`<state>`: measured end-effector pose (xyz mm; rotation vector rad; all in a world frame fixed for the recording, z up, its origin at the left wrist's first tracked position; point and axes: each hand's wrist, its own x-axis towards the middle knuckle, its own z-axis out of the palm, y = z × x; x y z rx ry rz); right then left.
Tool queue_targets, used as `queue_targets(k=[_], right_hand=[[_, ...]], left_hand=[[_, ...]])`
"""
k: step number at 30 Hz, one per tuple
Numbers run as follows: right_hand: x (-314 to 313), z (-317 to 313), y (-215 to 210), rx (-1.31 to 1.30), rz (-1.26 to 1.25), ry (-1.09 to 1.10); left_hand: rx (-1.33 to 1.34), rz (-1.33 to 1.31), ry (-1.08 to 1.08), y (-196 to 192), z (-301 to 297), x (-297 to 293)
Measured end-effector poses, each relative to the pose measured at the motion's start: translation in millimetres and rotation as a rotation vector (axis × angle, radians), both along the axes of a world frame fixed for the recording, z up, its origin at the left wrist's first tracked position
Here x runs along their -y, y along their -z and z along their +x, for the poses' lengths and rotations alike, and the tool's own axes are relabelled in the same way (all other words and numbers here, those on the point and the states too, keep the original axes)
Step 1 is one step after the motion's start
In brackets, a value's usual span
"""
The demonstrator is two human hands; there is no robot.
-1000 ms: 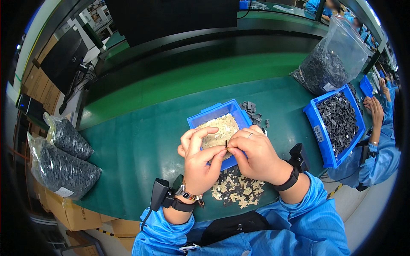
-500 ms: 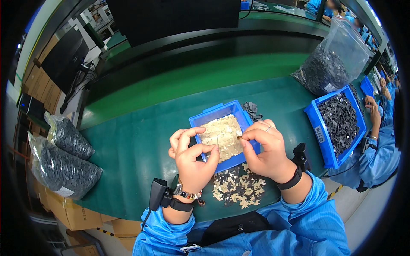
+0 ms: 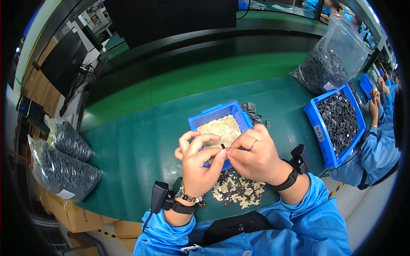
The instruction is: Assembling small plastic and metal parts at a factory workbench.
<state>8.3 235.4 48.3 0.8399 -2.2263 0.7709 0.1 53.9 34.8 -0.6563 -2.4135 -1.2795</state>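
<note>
Over the near side of the blue parts bin [image 3: 205,118], two hands are meeting at one small black piece [image 3: 223,146]

No longer standing apart as they were half a second ago, the left hand [image 3: 198,164] and the right hand [image 3: 258,158] are now coming fingertip to fingertip. The right hand is no longer reaching over the bin's right part; it is sitting close against the left. Between them the black piece is sticking up, slightly tilted, its lower end disappearing among the fingertips. The left grip is pinching it between thumb and forefinger. The right grip is also pressing thumb and forefinger together, just beside the piece; whether it is clamping the same piece, the fingers are hiding. For the work in hand, this is apparently meaning a return to two-handed handling of a single piece.

Around the hands, little is changing. Pale yellow pieces [image 3: 222,128] are lying inside the bin, beneath the fingers. Nearer the body, a mixed heap of black and pale pieces [image 3: 239,190] is spreading over the green counter [image 3: 141,141], while loose dark grey pieces [image 3: 252,112] are resting beyond the bin's right corner. Farther right, a larger blue tray [image 3: 324,153] is holding many black pieces
</note>
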Motion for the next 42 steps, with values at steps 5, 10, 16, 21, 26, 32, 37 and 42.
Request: queue_targets(k=[5, 10, 16, 21, 26, 32, 37, 42], right_hand=[[-1.0, -1.0, -2.3, 0.047, -0.025, -0.041], [-1.6, -1.4, -2.0, 0.128, -0.125, 0.005], [-3.1, 0.6, -0.6, 0.226, -0.211, -0.013], [-2.3, -0.1, -2.7, 0.298, -0.229, -0.055], [-21.3, -12.2, 1.5, 0.251, -0.371, 0.123], [-75.2, -39.8, 16.8, 0.403, -0.254, 0.501], [-69.7, -42.7, 20.4, 0.512, -0.120, 0.511], [-68.2, -42.6, 17.0, 0.424, -0.147, 0.546]], left_hand=[[-0.009, 0.022, -0.003, -0.4, -1.6, 1.6], [-0.021, 0.007, -0.001, -3.4, -0.8, 1.4], [-0.073, -0.029, 0.049, -4.0, 1.5, -2.9], [-0.103, -0.085, 0.023, -3.0, 1.2, 1.4], [-0.097, -0.037, -0.080, 0.2, -4.0, 0.3], [-0.001, 0.005, -0.029, 8.0, -7.9, -1.8], [-0.062, -0.021, -0.004, 10.8, -7.8, 1.5], [-0.050, 0.003, -0.046, 9.0, -5.7, -0.9]])
